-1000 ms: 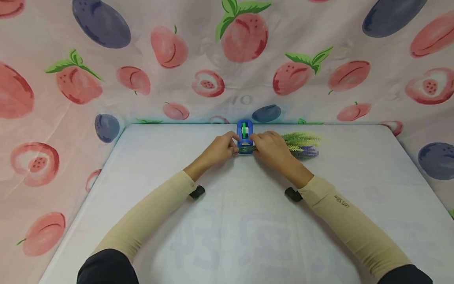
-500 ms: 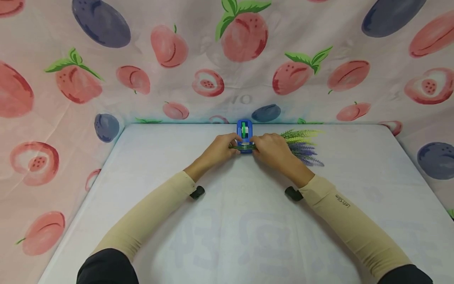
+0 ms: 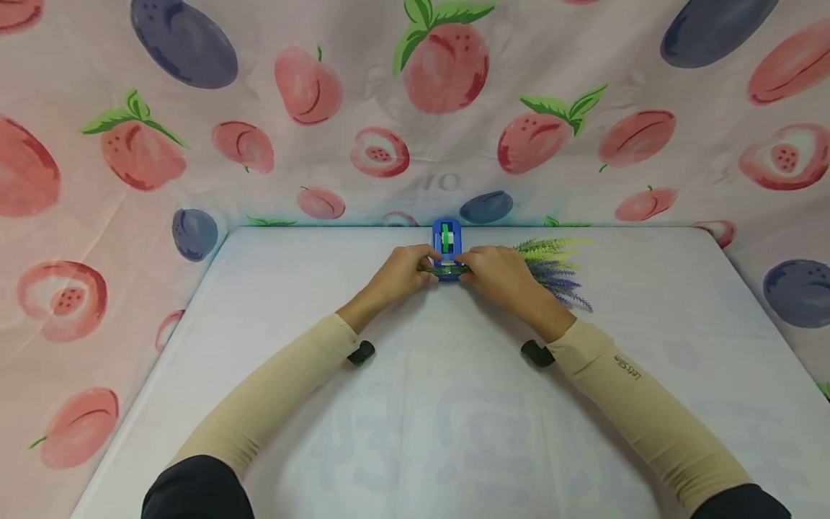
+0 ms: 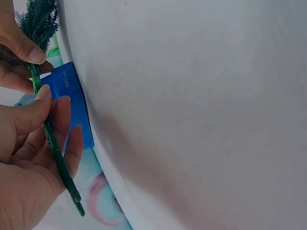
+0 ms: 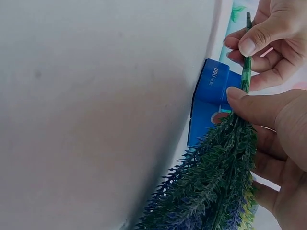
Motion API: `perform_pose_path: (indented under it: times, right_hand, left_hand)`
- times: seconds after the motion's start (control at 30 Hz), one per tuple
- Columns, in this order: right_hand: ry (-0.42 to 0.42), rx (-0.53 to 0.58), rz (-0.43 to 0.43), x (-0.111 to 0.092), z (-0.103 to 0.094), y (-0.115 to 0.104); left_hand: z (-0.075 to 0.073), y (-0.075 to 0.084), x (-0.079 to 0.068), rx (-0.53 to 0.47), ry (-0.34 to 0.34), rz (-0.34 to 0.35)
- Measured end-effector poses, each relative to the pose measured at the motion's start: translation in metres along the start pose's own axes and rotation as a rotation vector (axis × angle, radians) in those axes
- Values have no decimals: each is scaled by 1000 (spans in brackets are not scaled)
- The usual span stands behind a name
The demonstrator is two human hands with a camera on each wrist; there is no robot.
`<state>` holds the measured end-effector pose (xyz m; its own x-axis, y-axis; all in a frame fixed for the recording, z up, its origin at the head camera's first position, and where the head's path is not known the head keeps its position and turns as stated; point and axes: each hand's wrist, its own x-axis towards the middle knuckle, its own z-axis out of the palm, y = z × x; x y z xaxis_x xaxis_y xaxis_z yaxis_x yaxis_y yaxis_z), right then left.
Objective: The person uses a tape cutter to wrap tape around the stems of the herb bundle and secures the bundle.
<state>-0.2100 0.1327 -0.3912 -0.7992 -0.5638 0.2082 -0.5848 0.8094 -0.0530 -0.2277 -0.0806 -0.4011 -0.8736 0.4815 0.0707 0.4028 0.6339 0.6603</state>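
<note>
A bunch of artificial lavender-like flowers (image 3: 558,268), with purple, yellow and green sprigs, lies level between both hands, its heads to the right. My left hand (image 3: 403,274) pinches the green stems (image 4: 58,160) between thumb and fingers, near their lower ends. Just below the flower heads, my right hand (image 3: 502,277) pinches the same stems with its thumb on top. A shiny, lighter band (image 5: 246,74) shows on the stems between the hands. Behind and under them stands a blue tape dispenser (image 3: 447,227) with a green-cored roll; the stems cross in front of its near end.
The white table (image 3: 421,418) spreads out in front of both arms. Its back edge meets a fruit-printed cloth (image 3: 259,94) just behind the dispenser. Small black devices (image 3: 361,352) sit at both wrists.
The bunch has turned in the fingers, and its purple sprigs now fan out lower to the right. More of the stems shows at the left hand. The dispenser has stayed put.
</note>
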Motion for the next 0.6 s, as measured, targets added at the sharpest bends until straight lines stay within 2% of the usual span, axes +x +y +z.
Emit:
perform_pose_path:
  times: [0.6]
  right_hand:
    - [-23,117,72,5,0,2]
  left_hand:
    - [-1,-1,1,-25,7,-5]
